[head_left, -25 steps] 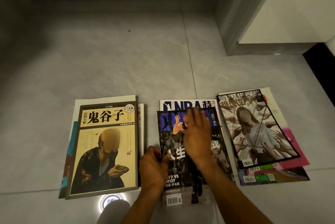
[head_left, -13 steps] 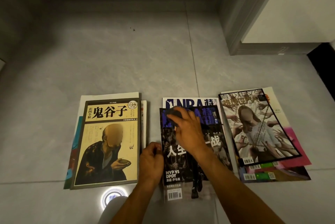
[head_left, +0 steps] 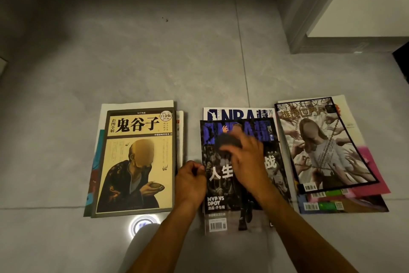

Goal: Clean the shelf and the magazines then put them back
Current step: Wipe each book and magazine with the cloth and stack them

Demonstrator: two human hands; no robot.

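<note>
- Head view: 3 stacks lie flat on the grey tiled floor (head_left: 155,62), side by side and well apart from any shelf, which I cannot see here. My guess is they're spread out like this so each cover can be wiped in turn.
- The right hand (head_left: 247,160) lies flat over the top NBA magazine (head_left: 221,195) in the middle stack, pressing a dark cloth (head_left: 229,141) to the title area. The hand is blurred, so it looks like a wipe under way.
- The left hand (head_left: 191,181) is curled shut, pinching that magazine's left edge, likely pinning it so the cloth doesn't drag it off the second NBA issue (head_left: 239,113) underneath.
- Left stack: the yellow-covered book (head_left: 135,162) tops it, untouched, just beside the left hand.
- Right stack: the fanned magazines (head_left: 327,144) sit askew, with coloured issues peeking out below.
- A ceiling light glares off the tile near the left forearm.
- Judgement: cleaning is mid-way, and putting back is not yet begun.
</note>
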